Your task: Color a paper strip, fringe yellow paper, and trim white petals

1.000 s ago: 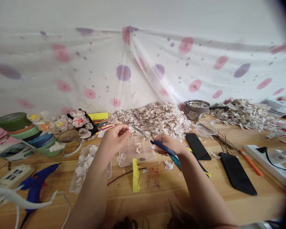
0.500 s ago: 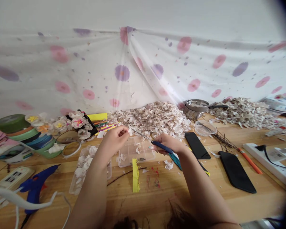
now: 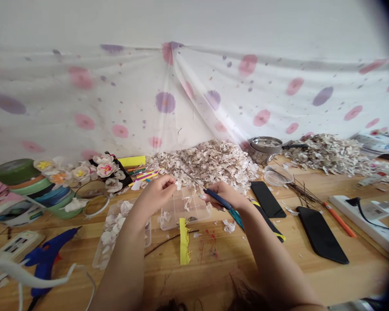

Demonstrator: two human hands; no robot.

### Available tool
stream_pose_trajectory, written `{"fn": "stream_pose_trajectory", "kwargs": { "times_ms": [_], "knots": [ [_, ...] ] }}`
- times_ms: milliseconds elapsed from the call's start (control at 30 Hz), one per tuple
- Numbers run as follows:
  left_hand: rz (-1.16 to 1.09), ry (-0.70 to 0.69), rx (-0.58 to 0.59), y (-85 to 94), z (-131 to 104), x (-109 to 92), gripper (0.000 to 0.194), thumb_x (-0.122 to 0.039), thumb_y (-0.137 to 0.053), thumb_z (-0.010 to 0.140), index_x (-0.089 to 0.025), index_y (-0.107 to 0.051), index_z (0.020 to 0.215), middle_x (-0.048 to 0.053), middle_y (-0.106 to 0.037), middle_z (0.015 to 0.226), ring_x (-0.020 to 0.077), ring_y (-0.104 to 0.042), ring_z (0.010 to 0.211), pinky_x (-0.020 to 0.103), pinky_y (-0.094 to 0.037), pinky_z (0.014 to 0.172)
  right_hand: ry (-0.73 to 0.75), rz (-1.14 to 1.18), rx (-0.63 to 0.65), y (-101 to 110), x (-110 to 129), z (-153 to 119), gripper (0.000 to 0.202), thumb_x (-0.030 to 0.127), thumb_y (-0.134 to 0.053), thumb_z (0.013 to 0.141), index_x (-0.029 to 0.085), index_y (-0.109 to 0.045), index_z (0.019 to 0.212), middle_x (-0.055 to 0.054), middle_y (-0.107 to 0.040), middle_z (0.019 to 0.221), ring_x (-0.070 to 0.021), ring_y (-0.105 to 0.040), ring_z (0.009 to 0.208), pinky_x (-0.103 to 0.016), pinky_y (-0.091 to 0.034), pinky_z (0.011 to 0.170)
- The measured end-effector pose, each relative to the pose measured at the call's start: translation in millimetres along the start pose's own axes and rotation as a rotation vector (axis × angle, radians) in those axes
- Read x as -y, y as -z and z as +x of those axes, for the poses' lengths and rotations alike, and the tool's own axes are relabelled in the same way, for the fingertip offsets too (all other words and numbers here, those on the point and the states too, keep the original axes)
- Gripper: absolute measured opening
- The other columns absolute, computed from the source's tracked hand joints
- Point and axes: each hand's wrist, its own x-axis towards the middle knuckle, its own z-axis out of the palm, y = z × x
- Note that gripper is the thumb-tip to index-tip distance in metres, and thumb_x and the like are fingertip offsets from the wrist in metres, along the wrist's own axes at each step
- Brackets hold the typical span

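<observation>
Left grip (image 3: 160,190) pinched on white petal (image 3: 178,185); right grip (image 3: 230,195) wrapped round scissors (image 3: 216,198), long axis pointing far-left, blades just right of petal.

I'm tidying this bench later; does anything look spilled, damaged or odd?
Yes, mildly. The yellow strip has a ragged right edge, with threads sticking out. Beside it, red specks mark the wood; I can't tell whether they're stains or scraps. A crumpled white piece lies loose outside the clear box.
</observation>
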Motion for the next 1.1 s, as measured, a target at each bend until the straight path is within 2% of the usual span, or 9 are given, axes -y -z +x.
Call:
{"fn": "stream_pose_trajectory", "kwargs": {
  "times_ms": [100, 167, 267, 367, 500, 633, 733, 900, 1100],
  "knots": [
    [-0.038, 0.008, 0.166, -4.5, 1, 1, 0.015, -0.032, -0.045, 0.076, -0.021, -0.055, 0.074, -0.004, -0.051, 0.063, 0.0153, -0.048, 0.06, 0.025, -0.034, 0.056, 0.027, 0.108, -0.142, -15, 0, 7, 0.042, 0.047, -0.07, 0.073, 0.016, -0.049, 0.054, 0.005, -0.049, 0.042, -0.0062, -0.04, 0.037, -0.019, -0.031, 0.039],
    [-0.061, -0.005, 0.249, -7.7, 1, 0, 0.015, -0.032, -0.046, 0.075, -0.021, -0.057, 0.074, -0.004, -0.053, 0.064, 0.0158, -0.051, 0.061, 0.025, -0.037, 0.056, 0.061, 0.227, -0.194, -24, 1, 10, 0.035, 0.044, -0.072, 0.07, 0.016, -0.055, 0.061, 0.006, -0.048, 0.043, -0.0067, -0.04, 0.038, -0.019, -0.031, 0.039],
    [-0.071, -0.035, 0.319, -10.8, 0, -4, 0.015, -0.031, -0.047, 0.073, -0.021, -0.059, 0.074, -0.003, -0.053, 0.065, 0.0158, -0.051, 0.062, 0.025, -0.038, 0.058, 0.097, 0.286, -0.176, -34, 5, 11, 0.028, 0.039, -0.074, 0.068, 0.014, -0.061, 0.071, 0.006, -0.047, 0.044, -0.0073, -0.04, 0.039, -0.019, -0.03, 0.039],
    [-0.068, -0.063, 0.355, -11.5, -2, -8, 0.016, -0.028, -0.046, 0.073, -0.021, -0.059, 0.076, -0.003, -0.052, 0.066, 0.016, -0.05, 0.064, 0.025, -0.037, 0.058, 0.131, 0.228, -0.157, -39, 7, 9, 0.024, 0.035, -0.071, 0.07, 0.015, -0.059, 0.065, 0.006, -0.047, 0.046, -0.0065, -0.038, 0.041, -0.019, -0.028, 0.04],
    [-0.132, -0.094, 0.341, -12.8, -2, -11, 0.016, -0.032, -0.049, 0.077, -0.02, -0.059, 0.077, -0.002, -0.054, 0.069, 0.0161, -0.052, 0.067, 0.026, -0.041, 0.061, 0.164, 0.194, -0.307, -43, 6, 10, 0.024, 0.032, -0.068, 0.071, 0.016, -0.054, 0.06, 0.006, -0.043, 0.048, -0.0062, -0.035, 0.043, -0.019, -0.027, 0.041],
    [-0.285, -0.075, 0.333, -19.9, -2, -12, 0.024, -0.042, -0.054, 0.08, -0.019, -0.06, 0.084, 0.0, -0.059, 0.074, 0.0158, -0.056, 0.068, 0.026, -0.045, 0.062, 0.162, 0.258, -0.486, -45, 5, 11, 0.026, 0.038, -0.069, 0.07, 0.017, -0.055, 0.063, 0.006, -0.042, 0.047, -0.0072, -0.034, 0.042, -0.02, -0.027, 0.04],
    [-0.385, -0.088, 0.361, -26.4, -1, -15, 0.03, -0.047, -0.055, 0.081, -0.018, -0.061, 0.078, 0.001, -0.062, 0.072, 0.0148, -0.056, 0.063, 0.027, -0.046, 0.061, 0.183, 0.274, -0.572, -46, 3, 11, 0.027, 0.041, -0.068, 0.07, 0.018, -0.054, 0.065, 0.005, -0.046, 0.048, -0.0083, -0.036, 0.042, -0.021, -0.03, 0.041],
    [-0.423, -0.097, 0.316, -28.3, 1, -19, 0.036, -0.053, -0.055, 0.079, -0.018, -0.059, 0.07, 0.001, -0.059, 0.065, 0.0142, -0.054, 0.058, 0.027, -0.045, 0.057, 0.195, 0.29, -0.601, -48, 3, 13, 0.03, 0.044, -0.068, 0.07, 0.018, -0.054, 0.067, 0.004, -0.048, 0.048, -0.0091, -0.04, 0.042, -0.022, -0.033, 0.042],
    [-0.363, -0.118, 0.263, -23.8, 0, -20, 0.032, -0.049, -0.055, 0.079, -0.018, -0.059, 0.069, 0.001, -0.06, 0.066, 0.0144, -0.054, 0.059, 0.027, -0.046, 0.058, 0.152, 0.318, -0.619, -51, 4, 14, 0.036, 0.05, -0.068, 0.068, 0.02, -0.049, 0.064, 0.005, -0.046, 0.044, -0.0093, -0.039, 0.039, -0.022, -0.032, 0.039]
  ]
}}
